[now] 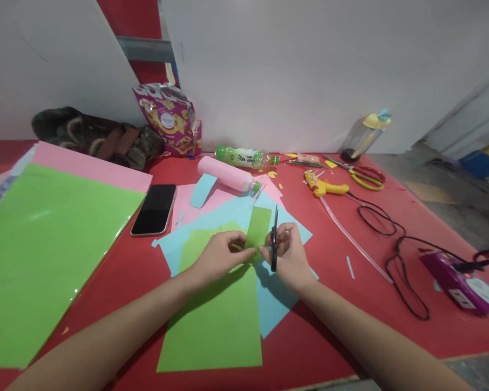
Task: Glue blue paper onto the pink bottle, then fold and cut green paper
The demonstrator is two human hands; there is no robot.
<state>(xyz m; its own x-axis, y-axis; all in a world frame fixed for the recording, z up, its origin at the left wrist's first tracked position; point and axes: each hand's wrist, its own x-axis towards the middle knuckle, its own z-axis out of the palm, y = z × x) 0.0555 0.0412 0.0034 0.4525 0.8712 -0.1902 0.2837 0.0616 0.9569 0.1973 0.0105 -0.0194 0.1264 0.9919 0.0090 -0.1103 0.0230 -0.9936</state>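
The left hand (218, 255) pinches the lower end of a green strip (257, 227), which stands up between both hands above the green sheet (215, 320). The right hand (289, 255) is closed around black scissors (274, 241), blades pointing up beside the strip.

To cut well, I judge the strip should stay taut, pinched close to the cut line, with left fingertips clear of the blades and the paper fed into the blades' throat.

The red counter (330, 326) carries a blue sheet (277, 304) under the green one, a phone (155, 209), a pink roll (226, 174), a glue gun (324, 187) with its black cable (395, 250), and more scissors (362, 176). White walls (289, 65) stand behind it.
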